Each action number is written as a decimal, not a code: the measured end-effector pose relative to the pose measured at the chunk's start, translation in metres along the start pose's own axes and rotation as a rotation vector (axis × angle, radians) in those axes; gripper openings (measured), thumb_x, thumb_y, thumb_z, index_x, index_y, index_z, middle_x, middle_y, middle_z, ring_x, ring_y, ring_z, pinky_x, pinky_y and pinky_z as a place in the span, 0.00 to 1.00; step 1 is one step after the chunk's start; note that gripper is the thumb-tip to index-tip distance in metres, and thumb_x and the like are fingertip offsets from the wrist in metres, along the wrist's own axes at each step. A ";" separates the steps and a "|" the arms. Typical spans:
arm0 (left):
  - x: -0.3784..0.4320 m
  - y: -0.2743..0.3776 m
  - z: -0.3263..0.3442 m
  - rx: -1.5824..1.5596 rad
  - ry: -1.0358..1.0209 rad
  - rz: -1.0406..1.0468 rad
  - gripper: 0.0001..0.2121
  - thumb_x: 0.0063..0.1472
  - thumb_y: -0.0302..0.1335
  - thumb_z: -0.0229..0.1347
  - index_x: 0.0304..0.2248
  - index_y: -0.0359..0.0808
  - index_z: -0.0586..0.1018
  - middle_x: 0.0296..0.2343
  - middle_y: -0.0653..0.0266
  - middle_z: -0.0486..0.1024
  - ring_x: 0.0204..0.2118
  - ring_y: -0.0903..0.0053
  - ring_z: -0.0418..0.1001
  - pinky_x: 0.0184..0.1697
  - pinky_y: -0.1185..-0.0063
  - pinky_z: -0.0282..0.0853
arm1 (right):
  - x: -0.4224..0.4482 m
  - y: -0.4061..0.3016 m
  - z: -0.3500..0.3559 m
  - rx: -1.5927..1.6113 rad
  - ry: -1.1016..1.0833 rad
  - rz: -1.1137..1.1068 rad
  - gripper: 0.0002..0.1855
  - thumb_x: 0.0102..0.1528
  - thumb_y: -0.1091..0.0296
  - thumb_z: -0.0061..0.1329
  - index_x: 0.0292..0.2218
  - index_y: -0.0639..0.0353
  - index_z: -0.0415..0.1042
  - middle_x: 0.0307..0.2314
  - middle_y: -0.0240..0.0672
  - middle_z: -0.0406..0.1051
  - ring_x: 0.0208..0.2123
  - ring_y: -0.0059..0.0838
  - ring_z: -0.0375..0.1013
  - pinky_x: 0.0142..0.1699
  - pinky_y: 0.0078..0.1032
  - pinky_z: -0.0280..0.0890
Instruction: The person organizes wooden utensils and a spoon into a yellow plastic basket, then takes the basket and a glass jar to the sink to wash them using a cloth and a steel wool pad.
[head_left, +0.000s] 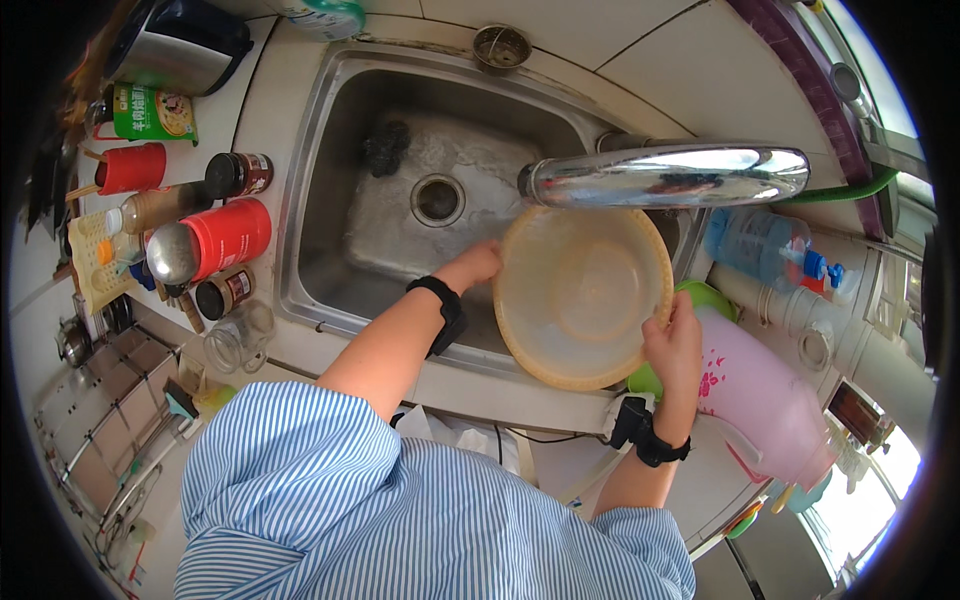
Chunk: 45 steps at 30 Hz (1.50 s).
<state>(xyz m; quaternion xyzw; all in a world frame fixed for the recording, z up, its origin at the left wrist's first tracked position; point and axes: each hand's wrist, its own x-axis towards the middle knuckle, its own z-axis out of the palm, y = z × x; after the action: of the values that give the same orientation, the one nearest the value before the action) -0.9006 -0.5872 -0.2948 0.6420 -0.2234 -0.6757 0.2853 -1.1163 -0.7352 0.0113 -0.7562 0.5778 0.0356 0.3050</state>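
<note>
A round, yellowish translucent plastic basin (585, 300) is held between my hands over the right part of a stainless steel sink (360, 240). Its left rim is in the grip of my left hand (478, 264); my right hand (673, 337) grips the right rim. The chrome faucet (667, 178) reaches over the basin's far edge. Inside the sink, a dark scouring pad or mesh clump (386, 148) lies at the back left, near the drain (438, 200). A metal sink strainer (502, 47) rests on the back ledge.
A pink floral pitcher or thermos (757, 390) and a green bowl (705, 296) stand close to my right hand. Behind them is a clear blue-tinted bottle (757, 247). Left of the sink are a red canister (229, 236), lidded jars (238, 175) and an empty glass jar (240, 337).
</note>
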 end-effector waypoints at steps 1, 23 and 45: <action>-0.004 0.015 0.005 -0.026 0.002 -0.077 0.20 0.54 0.30 0.54 0.47 0.34 0.72 0.41 0.52 0.75 0.42 0.61 0.74 0.43 0.71 0.68 | -0.006 -0.001 -0.004 -0.011 0.009 0.040 0.13 0.46 0.74 0.46 0.35 0.64 0.61 0.20 0.51 0.69 0.24 0.53 0.69 0.30 0.37 0.64; -0.070 0.078 0.034 -0.014 -0.344 -0.124 0.27 0.52 0.29 0.55 0.54 0.45 0.66 0.44 0.63 0.71 0.42 0.71 0.71 0.36 0.72 0.70 | -0.086 -0.126 0.028 -0.128 0.184 -0.076 0.15 0.51 0.73 0.43 0.37 0.74 0.56 0.30 0.62 0.63 0.27 0.58 0.69 0.28 0.41 0.66; -0.132 0.014 -0.148 -0.072 0.392 0.012 0.14 0.48 0.19 0.58 0.38 0.31 0.77 0.30 0.64 0.77 0.32 0.77 0.75 0.35 0.77 0.71 | 0.042 -0.089 0.041 -0.200 0.516 -0.625 0.16 0.50 0.71 0.46 0.41 0.67 0.65 0.37 0.48 0.70 0.43 0.46 0.69 0.47 0.37 0.66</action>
<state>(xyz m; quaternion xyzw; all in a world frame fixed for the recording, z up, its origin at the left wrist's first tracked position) -0.7498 -0.4992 -0.1988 0.7493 -0.1430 -0.5435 0.3503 -1.0108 -0.7378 -0.0015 -0.9052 0.3717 -0.1931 0.0713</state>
